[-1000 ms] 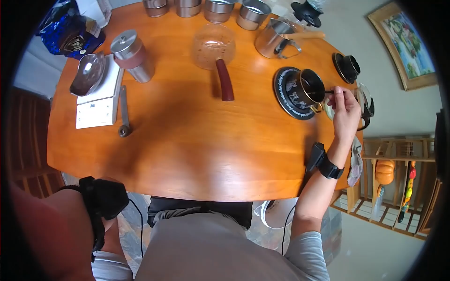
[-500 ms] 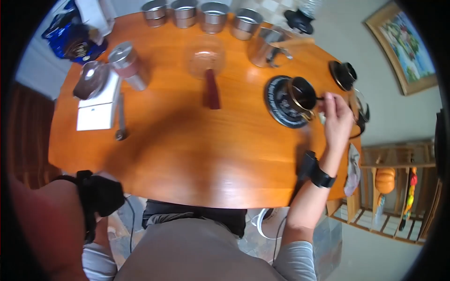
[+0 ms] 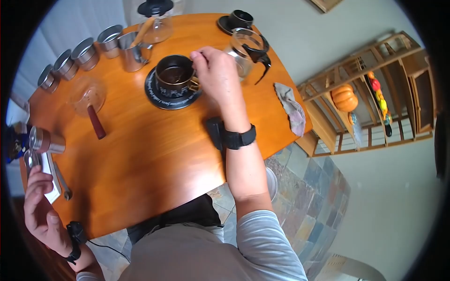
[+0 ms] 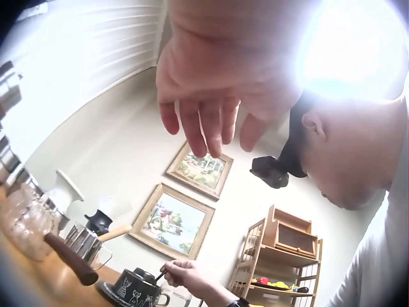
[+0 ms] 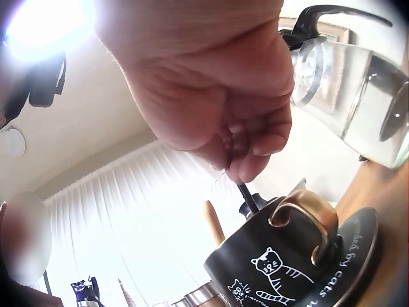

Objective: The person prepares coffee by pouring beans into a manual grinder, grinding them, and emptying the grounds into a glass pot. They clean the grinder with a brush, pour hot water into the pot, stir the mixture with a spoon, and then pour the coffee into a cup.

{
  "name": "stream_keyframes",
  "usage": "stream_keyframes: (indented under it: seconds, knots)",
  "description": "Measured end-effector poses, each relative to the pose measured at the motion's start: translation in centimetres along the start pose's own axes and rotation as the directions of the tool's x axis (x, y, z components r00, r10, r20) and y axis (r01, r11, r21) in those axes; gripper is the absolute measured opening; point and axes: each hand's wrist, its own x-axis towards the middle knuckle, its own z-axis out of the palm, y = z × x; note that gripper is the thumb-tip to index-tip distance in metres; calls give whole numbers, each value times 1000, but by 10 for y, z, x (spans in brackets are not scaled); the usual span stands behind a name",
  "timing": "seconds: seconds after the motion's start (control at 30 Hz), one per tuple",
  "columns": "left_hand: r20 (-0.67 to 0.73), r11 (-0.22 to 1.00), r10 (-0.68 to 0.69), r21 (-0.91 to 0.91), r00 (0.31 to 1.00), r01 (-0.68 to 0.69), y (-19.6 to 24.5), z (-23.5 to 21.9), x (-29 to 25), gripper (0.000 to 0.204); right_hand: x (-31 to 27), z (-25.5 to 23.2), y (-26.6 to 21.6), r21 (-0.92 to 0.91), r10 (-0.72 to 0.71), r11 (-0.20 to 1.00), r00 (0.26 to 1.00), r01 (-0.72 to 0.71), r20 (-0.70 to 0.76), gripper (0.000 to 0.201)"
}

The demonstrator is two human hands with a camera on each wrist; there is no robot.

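A black cup (image 3: 172, 88) with a gold handle and white cat drawings stands on a black saucer (image 3: 161, 103), dark liquid inside. My right hand (image 3: 218, 77) is just above its rim. Between thumb and fingertips it pinches a thin black handle (image 5: 248, 197) that slants down into the cup; its lower end is hidden. To the far left, my left hand (image 3: 43, 210) is raised near the table edge, fingers loosely spread and holding nothing. The same left hand (image 4: 223, 83) fills the top of the left wrist view.
A glass carafe (image 3: 242, 65) stands just beyond my right hand, another black cup (image 3: 241, 19) behind it. Leftward are a metal pitcher (image 3: 131, 55), several metal cups, a glass pot with a red-brown handle (image 3: 96, 122), and a grinder (image 3: 49, 140). A cloth (image 3: 290, 107) lies at the right edge.
The head view has swung to the right, so the table things appear farther left. My left hand has come up into view. The right hand keeps its pinch over the cup.
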Motion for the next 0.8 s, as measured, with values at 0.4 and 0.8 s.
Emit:
stream_keyframes:
  seconds: [0.4,0.8]
  knots:
    - [132,874,-333,-328,934,358,-58,-1,-41,36,0,3,17,-31,-147,989,981,145,-124,18]
    - [9,856,-402,-351,916,379,-7,54,12,31,1,21,25,-160,40,986,997,-50,-65,21]
